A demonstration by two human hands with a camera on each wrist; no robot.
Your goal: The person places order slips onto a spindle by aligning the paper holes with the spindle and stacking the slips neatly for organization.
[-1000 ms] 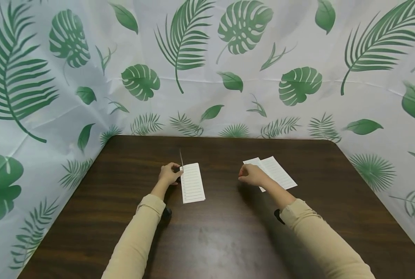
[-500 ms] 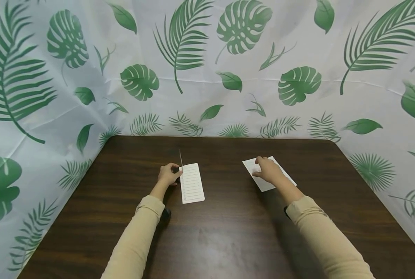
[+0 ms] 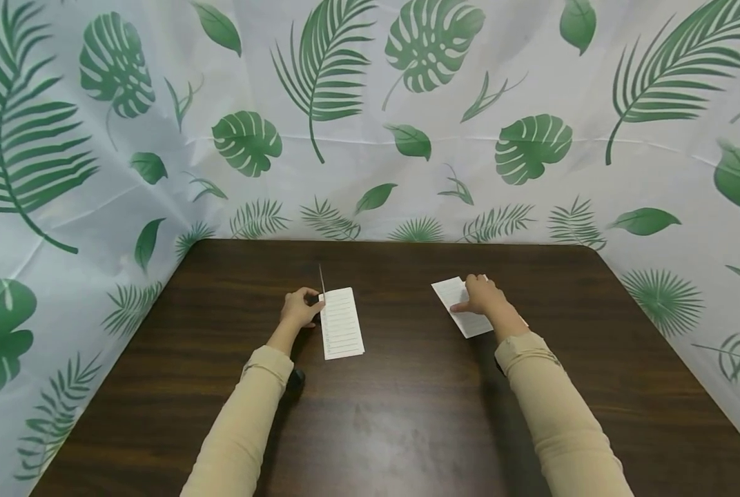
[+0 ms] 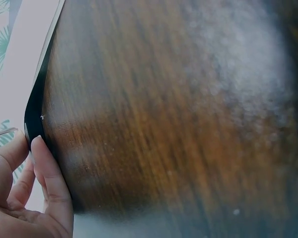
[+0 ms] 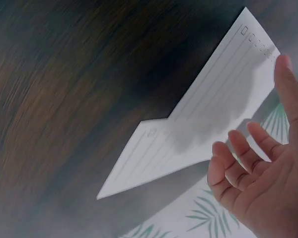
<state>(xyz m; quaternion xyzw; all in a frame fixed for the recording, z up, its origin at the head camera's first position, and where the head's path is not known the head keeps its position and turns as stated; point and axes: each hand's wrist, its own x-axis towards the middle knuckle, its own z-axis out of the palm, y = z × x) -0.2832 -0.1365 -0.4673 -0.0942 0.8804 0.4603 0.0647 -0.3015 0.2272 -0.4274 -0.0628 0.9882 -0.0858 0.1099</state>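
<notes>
On the left of the table, a stack of lined white paper slips [image 3: 343, 326] lies with its top left corner at my left hand [image 3: 298, 309]. Thumb and forefinger pinch that corner, and a small black piece shows at the paper's edge [image 4: 36, 106] beside the fingertips. From the thumb a thin strip [image 3: 322, 281] stands up, seen nearly edge-on. On the right, my right hand [image 3: 487, 298] is spread over two overlapping lined slips [image 5: 213, 99], its thumb at their edge and its fingers loosely bent over them. The hand hides part of the slips in the head view.
The dark wood table [image 3: 395, 414] has rounded far corners. A white curtain [image 3: 357, 159] printed with green leaves hangs behind it and at both sides. A black band shows beneath each cuff.
My right hand has moved right, away from the near edge of the right-hand slips to over them, its fingers spreading. The left hand keeps its pinch and stays in place.
</notes>
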